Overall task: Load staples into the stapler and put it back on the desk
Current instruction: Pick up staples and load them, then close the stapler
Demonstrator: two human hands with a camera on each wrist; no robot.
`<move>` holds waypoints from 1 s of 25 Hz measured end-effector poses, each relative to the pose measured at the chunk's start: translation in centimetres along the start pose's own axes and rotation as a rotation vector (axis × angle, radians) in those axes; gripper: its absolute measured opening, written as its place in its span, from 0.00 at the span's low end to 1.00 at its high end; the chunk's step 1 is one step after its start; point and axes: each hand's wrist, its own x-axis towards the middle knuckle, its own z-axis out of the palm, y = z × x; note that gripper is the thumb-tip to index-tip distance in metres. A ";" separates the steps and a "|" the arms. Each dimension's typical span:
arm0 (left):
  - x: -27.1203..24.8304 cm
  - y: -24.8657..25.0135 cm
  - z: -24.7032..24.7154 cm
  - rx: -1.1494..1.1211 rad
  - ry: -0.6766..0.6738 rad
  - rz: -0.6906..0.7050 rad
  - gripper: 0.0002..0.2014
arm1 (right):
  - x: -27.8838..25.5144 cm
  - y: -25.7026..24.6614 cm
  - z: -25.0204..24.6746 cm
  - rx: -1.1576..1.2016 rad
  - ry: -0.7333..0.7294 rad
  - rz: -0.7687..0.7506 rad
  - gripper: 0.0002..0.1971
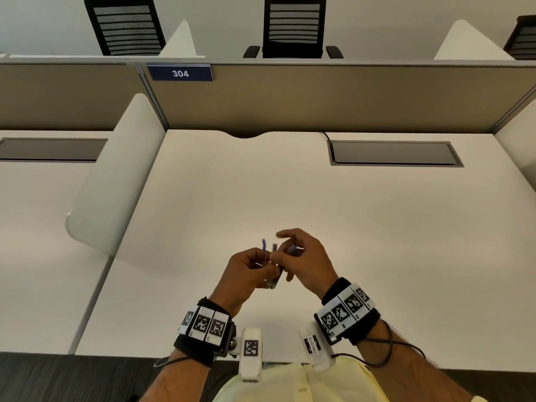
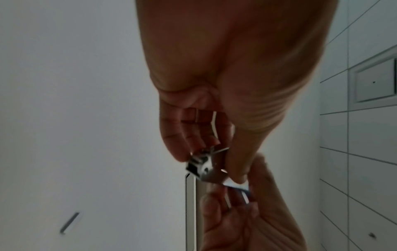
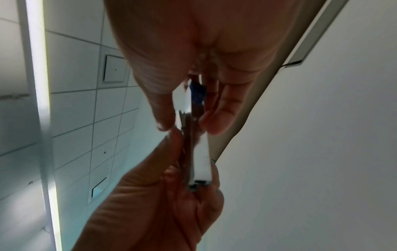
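Note:
Both hands are raised over the front middle of the white desk (image 1: 290, 198). My left hand (image 1: 265, 268) grips a small stapler (image 1: 272, 281) upright, its thin blue lid (image 1: 264, 245) swung away from the metal magazine (image 1: 274, 248). In the left wrist view the fingers curl round the stapler's metal end (image 2: 201, 166). My right hand (image 1: 282, 255) meets the magazine's top and pinches a small blue and white piece (image 3: 193, 95) between thumb and fingers. I cannot tell what that piece is. The magazine channel (image 3: 200, 163) runs down into the left palm.
A curved white side divider (image 1: 116, 175) borders the desk on the left. A grey cable hatch (image 1: 391, 153) is set in at the back right. Behind stands a beige partition (image 1: 319, 100) with a "304" label (image 1: 179, 73), and black chairs (image 1: 294, 27) beyond.

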 end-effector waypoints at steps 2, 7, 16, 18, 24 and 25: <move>0.1 0.0 -0.2 0.006 0.040 0.005 0.09 | 0.1 0.3 0.0 0.065 0.045 0.060 0.30; 0.0 0.4 0.5 0.085 0.030 0.083 0.08 | 0.1 1.4 0.6 0.126 0.179 0.078 0.23; 0.6 0.1 0.2 0.046 0.010 0.078 0.29 | -0.8 0.1 0.2 -0.178 -0.044 -0.150 0.19; 0.5 -0.2 -0.3 0.126 -0.031 0.148 0.33 | -0.6 0.5 -0.1 -0.361 -0.019 -0.195 0.18; 0.9 0.2 -1.1 0.276 0.023 0.261 0.20 | -0.1 1.6 -1.0 -0.650 -0.092 -0.270 0.18; 0.9 0.2 -1.0 0.281 0.018 0.266 0.19 | -0.1 1.6 -1.0 -0.643 -0.081 -0.271 0.18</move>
